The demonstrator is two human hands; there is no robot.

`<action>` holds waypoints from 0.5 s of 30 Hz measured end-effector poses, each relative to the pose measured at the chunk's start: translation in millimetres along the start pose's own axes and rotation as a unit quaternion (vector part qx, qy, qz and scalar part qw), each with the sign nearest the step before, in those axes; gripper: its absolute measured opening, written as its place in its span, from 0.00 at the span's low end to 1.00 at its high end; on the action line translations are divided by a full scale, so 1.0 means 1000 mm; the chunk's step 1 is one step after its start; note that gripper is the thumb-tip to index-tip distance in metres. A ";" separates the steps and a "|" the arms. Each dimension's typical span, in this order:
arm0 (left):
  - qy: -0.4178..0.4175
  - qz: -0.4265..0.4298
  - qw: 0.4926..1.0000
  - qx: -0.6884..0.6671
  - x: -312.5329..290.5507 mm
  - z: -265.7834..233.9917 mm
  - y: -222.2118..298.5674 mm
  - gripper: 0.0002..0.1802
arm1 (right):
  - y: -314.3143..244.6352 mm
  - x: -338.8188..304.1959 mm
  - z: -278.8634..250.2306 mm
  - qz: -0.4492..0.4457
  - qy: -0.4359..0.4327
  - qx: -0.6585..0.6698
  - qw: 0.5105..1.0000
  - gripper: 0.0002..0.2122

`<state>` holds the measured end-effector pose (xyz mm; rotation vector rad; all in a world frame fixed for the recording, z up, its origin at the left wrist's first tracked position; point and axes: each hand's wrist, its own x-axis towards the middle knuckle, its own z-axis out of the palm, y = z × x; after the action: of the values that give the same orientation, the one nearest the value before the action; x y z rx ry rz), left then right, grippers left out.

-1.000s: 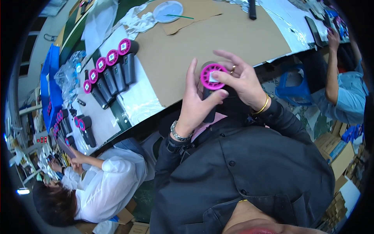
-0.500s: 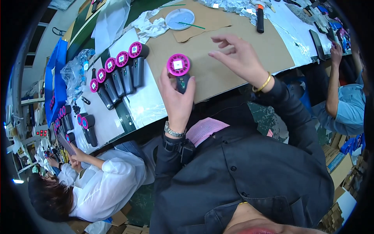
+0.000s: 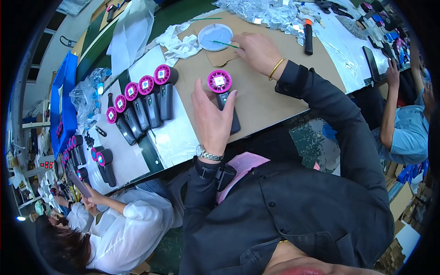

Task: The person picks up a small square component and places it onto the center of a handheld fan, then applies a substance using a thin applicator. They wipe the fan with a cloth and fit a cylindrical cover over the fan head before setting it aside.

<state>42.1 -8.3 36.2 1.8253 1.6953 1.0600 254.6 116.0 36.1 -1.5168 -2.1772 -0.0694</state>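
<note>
Head view: L hand (image 3: 211,120) has its grip closed round the dark handle of a handheld fan w/ pink round head (image 3: 222,97), which lies on the brown cardboard sheet (image 3: 270,98) on the bench (image 3: 176,137), head pointing away. R hand (image 3: 258,50) rests farther off, fingers curled at a thin green stick (image 3: 225,44) lying across a shallow white dish (image 3: 215,36); can't tell if pinched. Row of four similar fans (image 3: 140,98) lies just left. Crumpled white cloth (image 3: 182,43) beside dish.
</note>
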 end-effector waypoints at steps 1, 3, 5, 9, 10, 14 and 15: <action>-0.020 -0.011 1.000 0.010 0.003 -0.003 0.001 0.40 | 0.001 0.003 0.000 -0.019 0.020 -0.004 1.000 0.13; -0.020 0.025 0.999 -0.006 0.014 -0.007 -0.006 0.39 | 0.007 0.006 -0.003 0.006 0.046 0.047 0.998 0.12; -0.022 0.098 0.994 -0.036 0.025 -0.012 -0.015 0.37 | 0.011 0.010 -0.010 0.058 0.099 0.150 0.982 0.11; -0.017 0.171 0.982 -0.073 0.041 -0.013 -0.032 0.37 | 0.020 0.020 -0.015 0.150 0.018 0.197 0.969 0.13; -0.019 0.171 0.982 -0.075 0.043 -0.013 -0.034 0.37 | 0.022 0.021 -0.012 0.152 0.018 0.195 0.969 0.13; -0.033 0.140 0.982 -0.119 0.044 -0.014 -0.042 0.37 | 0.028 0.022 -0.001 0.182 -0.024 0.237 0.954 0.16; -0.037 0.147 0.982 -0.114 0.044 -0.014 -0.043 0.37 | 0.025 0.024 -0.003 0.189 -0.028 0.236 0.953 0.16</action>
<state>1.8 38.7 22.7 1.9739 1.2293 1.2284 272.0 145.5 42.7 -1.6182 -1.7313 0.5854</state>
